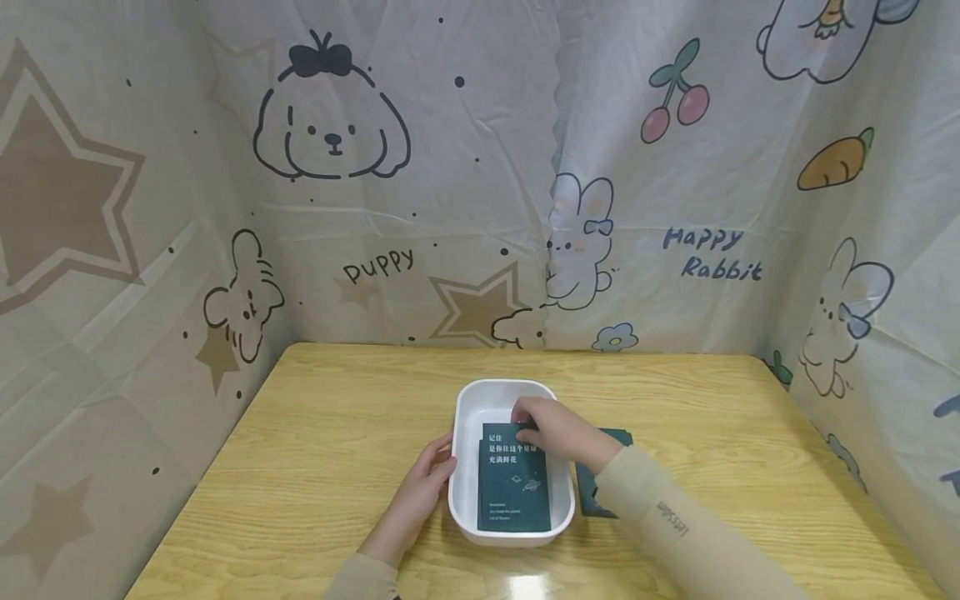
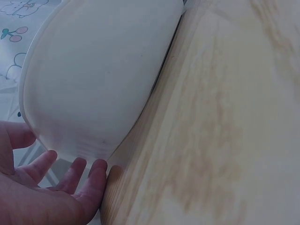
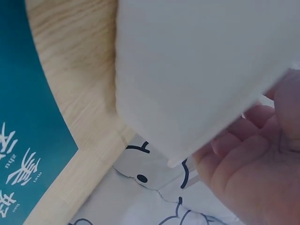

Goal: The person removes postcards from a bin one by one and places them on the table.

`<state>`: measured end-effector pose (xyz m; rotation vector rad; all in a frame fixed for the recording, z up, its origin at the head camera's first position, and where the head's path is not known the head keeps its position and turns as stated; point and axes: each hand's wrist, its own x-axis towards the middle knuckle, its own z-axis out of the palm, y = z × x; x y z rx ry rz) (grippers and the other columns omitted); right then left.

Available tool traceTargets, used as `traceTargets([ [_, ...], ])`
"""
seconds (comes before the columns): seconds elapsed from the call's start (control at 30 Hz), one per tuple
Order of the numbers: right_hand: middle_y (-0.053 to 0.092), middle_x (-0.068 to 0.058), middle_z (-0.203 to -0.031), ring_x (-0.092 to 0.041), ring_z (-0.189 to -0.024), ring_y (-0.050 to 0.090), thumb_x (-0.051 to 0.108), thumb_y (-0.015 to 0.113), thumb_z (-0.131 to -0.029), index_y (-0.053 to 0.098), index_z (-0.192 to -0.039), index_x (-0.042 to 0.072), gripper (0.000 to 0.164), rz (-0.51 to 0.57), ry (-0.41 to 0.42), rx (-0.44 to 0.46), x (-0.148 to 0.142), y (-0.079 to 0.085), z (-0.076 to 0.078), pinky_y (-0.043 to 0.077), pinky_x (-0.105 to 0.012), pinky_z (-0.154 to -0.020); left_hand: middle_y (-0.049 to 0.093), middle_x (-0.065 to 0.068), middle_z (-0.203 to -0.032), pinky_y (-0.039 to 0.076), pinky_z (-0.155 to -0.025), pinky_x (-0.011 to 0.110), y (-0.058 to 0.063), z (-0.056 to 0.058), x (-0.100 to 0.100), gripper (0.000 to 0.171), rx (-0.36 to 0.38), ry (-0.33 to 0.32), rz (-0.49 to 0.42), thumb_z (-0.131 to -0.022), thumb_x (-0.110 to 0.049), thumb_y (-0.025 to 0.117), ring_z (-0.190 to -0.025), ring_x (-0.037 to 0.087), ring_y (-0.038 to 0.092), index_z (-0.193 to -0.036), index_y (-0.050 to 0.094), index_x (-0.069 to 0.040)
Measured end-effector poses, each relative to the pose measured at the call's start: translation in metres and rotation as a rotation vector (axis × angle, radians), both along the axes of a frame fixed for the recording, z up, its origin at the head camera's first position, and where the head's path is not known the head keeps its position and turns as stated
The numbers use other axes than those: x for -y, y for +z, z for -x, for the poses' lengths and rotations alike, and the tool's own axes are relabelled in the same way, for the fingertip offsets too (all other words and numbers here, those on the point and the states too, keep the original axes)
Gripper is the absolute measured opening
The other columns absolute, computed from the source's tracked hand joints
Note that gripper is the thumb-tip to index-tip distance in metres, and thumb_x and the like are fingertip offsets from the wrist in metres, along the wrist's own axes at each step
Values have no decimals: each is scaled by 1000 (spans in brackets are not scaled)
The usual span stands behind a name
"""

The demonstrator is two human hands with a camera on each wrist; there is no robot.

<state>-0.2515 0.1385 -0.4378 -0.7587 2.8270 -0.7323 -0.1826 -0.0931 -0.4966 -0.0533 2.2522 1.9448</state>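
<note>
A white plastic tub (image 1: 513, 539) stands on the table, holding dark green cards (image 1: 513, 492) with white print, one lying slightly offset over another. My right hand (image 1: 558, 429) reaches over the tub's right rim and pinches the upper right part of the top card between thumb and fingers. In the right wrist view, the right hand's (image 3: 253, 159) fingertips are hidden behind the tub wall. My left hand (image 1: 420, 483) steadies the tub's left side. In the left wrist view, the left hand's (image 2: 51, 192) fingertips touch the outer wall, with the thumb beside the rim.
More dark green cards (image 1: 592, 487) lie on the wooden table (image 1: 330, 433) just right of the tub, partly under my right forearm. Behind the table and along both sides hangs a printed curtain (image 1: 420, 192) with cartoon animals and stars.
</note>
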Motion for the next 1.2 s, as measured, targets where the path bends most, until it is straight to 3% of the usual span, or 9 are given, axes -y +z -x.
traceTargets([
  [0.3,64,1,-89,-13,-82,58,18,65,-89,62,-103,18,14,180,-14,98,-9,9,2,53,-39,-80,45,22,-143,43,-101,53,2,-2,0,48,-8,-6,-2,-98,-30,47,-125,35,44,-144,40,-17],
  [0.5,66,1,-84,-12,-78,59,22,66,-88,62,-97,19,10,234,-52,109,-14,11,3,52,-40,-78,46,22,-142,44,-100,52,1,-1,0,48,-10,-6,-1,-98,-30,47,-122,34,46,-144,40,-17],
  [0.67,68,0,-89,-13,-84,60,25,66,-88,64,-96,19,10,260,-111,107,-21,14,2,53,-44,-85,46,20,-142,44,-101,52,0,0,0,48,1,-2,8,-98,-32,47,-123,32,46,-144,41,-19],
  [1.0,70,-7,-101,-19,-92,61,33,62,-91,65,-109,14,26,386,-206,123,-53,27,5,48,-52,-93,46,24,-139,47,-96,50,0,-1,1,46,-26,-21,-9,-99,-25,45,-118,32,50,-144,39,-14],
  [1.2,70,-10,-99,-22,-88,62,41,60,-90,63,-113,12,37,432,-266,146,-80,31,6,44,-55,-94,47,23,-138,49,-93,47,1,-1,0,46,-27,-13,-14,-99,-25,46,-117,32,51,-144,40,-13],
])
